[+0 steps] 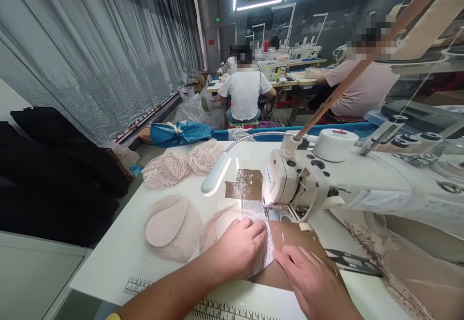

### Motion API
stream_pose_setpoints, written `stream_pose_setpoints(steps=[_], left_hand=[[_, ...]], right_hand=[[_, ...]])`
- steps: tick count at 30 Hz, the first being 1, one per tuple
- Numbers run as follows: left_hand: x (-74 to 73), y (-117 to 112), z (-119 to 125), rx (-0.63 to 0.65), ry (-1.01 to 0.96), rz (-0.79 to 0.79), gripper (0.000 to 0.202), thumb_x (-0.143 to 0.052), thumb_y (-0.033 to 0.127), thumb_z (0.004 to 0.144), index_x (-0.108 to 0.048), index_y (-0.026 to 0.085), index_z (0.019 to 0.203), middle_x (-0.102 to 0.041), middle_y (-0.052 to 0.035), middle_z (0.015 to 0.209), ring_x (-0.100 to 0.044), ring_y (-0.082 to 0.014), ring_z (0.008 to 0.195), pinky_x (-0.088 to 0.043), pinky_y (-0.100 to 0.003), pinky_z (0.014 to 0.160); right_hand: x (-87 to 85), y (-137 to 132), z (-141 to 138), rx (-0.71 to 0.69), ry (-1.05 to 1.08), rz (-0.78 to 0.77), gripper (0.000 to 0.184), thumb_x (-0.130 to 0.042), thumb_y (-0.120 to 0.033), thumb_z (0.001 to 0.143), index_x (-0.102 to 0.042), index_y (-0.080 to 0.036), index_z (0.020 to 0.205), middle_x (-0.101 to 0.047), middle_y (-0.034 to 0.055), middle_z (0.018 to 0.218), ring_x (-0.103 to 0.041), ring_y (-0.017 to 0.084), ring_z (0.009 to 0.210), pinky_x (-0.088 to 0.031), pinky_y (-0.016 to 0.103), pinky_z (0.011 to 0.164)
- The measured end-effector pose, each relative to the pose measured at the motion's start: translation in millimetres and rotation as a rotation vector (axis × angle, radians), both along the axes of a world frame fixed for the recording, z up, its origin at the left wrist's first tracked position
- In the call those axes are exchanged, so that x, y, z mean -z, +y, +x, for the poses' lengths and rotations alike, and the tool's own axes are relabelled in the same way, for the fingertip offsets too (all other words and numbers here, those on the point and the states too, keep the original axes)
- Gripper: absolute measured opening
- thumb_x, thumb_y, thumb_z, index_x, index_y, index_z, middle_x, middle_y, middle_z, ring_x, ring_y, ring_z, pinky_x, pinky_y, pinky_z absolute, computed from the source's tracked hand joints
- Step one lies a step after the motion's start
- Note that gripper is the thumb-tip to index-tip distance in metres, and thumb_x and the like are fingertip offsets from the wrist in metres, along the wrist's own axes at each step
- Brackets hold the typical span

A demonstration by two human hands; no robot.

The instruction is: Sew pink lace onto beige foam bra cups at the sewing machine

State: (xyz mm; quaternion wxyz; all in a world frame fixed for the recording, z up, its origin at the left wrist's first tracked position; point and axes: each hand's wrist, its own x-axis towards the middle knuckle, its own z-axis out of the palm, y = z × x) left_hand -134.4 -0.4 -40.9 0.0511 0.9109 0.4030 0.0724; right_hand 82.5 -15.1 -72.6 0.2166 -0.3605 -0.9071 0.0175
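My left hand (241,245) lies with its fingers curled down on a beige lace bra cup (221,225), pressing it flat in front of the needle of a white sewing machine (326,180). My right hand (308,279) rests flat on a brown card plate (293,240) beside the lace edge, fingers stretched toward the needle. A second beige cup with a foam pad (168,225) lies to the left on the white table (119,257).
Two lace cups (183,165) sit at the table's far left. A lamp on a flexible neck (217,175) hangs over brown tape patches (244,184). Black snips (351,262) lie at the right. Other people sit at machines behind. Grey curtain at the left.
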Motion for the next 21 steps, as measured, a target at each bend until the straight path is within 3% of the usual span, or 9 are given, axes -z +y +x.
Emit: stream_pose_setpoints(steps=[12,21], left_hand=[[-6.4,21.0,-9.3,0.045,0.031,0.048,0.050,-0.052,0.019,0.080,-0.050,0.012,0.129,-0.053,-0.0118,0.133,-0.051,-0.0235,0.092,-0.043,-0.035,0.077],[-4.6,46.9,-16.6,0.061,0.050,0.056,0.054,-0.054,0.020,0.079,-0.048,0.011,0.132,-0.054,-0.0110,0.133,-0.050,-0.0249,0.099,-0.043,-0.037,0.081]], right_hand=[[-9.5,17.8,-5.8,-0.006,-0.062,-0.106,0.039,-0.039,0.001,0.076,-0.063,-0.021,0.096,-0.060,0.0032,0.080,-0.053,0.019,0.074,-0.038,0.029,0.064],[-12.4,34.3,-15.7,0.080,-0.117,-0.024,0.039,-0.039,0.001,0.076,-0.066,-0.021,0.094,-0.062,0.0027,0.080,-0.054,0.016,0.063,-0.034,0.030,0.058]])
